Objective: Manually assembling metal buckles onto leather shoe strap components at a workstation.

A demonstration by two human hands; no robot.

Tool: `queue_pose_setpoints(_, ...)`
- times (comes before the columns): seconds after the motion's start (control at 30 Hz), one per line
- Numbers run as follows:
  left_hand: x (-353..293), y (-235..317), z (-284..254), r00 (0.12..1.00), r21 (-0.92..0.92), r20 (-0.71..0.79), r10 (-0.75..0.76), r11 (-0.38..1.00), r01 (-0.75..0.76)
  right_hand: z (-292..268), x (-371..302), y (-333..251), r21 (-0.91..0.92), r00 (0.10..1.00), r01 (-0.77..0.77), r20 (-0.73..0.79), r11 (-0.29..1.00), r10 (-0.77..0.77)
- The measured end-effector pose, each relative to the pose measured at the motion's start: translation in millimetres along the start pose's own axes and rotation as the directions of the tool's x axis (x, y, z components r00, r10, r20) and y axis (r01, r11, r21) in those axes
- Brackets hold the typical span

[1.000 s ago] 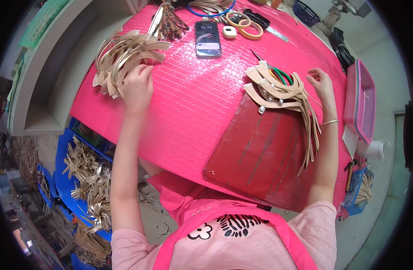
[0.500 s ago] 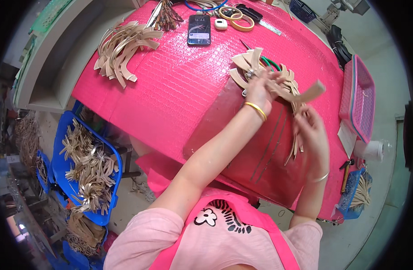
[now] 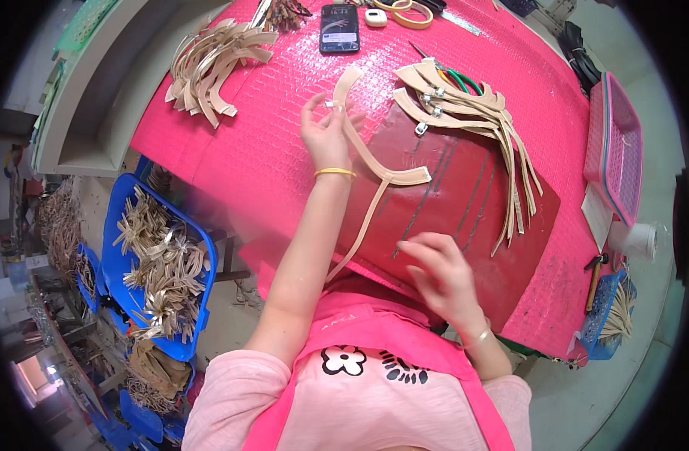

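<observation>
A tan strap (image 3: 371, 159) is pinched near its upper end by the left hand (image 3: 329, 131), beside a small silver buckle (image 3: 331, 104). Its forked lower end is spread over the red mat (image 3: 528, 233), and its thin tail is extended toward the table's near edge. The right hand (image 3: 442, 274) is held over the mat's lower part, its fingers parted and loosely bent; whether the mat is touched cannot be told. More buckled straps (image 3: 472, 116) are heaped across the mat's far edge, beside a green-handled tool (image 3: 465, 83). Another strap pile (image 3: 217, 64) is placed at the far left of the pink table (image 3: 247, 135).
</observation>
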State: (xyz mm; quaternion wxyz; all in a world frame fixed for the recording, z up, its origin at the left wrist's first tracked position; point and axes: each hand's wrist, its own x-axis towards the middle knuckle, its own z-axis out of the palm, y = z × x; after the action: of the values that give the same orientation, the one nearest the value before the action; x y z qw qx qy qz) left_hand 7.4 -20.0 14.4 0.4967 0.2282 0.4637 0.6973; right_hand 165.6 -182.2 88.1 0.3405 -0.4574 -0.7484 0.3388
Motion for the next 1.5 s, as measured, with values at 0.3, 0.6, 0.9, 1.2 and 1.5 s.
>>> queue_pose_setpoints(0.3,17,17,-31,0.946,0.108,0.156,-0.285,0.957,0.271,92,6,31,-0.300,0.897,0.442,0.142,0.846,-0.418)
queue_pose_setpoints(0.6,8,12,-40,0.968,-0.110,0.106,-0.227,0.965,0.238,43,37,-20,0.878,0.903,0.278,-0.378,0.388,0.207)
queue_pose_setpoints(0.9,-27,38,-42,0.904,-0.187,0.375,-0.203,0.939,0.289,47,102,5,0.514,0.927,-0.290,-0.060,0.807,0.371)
queue_pose_setpoints(1.2,-35,47,-49,0.855,-0.304,0.506,-0.115,0.904,0.302,55,110,7,0.231,0.921,-0.122,-0.335,0.965,0.196)
queue_pose_setpoints(1.5,-34,59,-56,0.786,-0.168,0.594,-0.171,0.929,0.329,43,115,-6,-0.186,0.970,-0.068,-0.242,0.980,0.021)
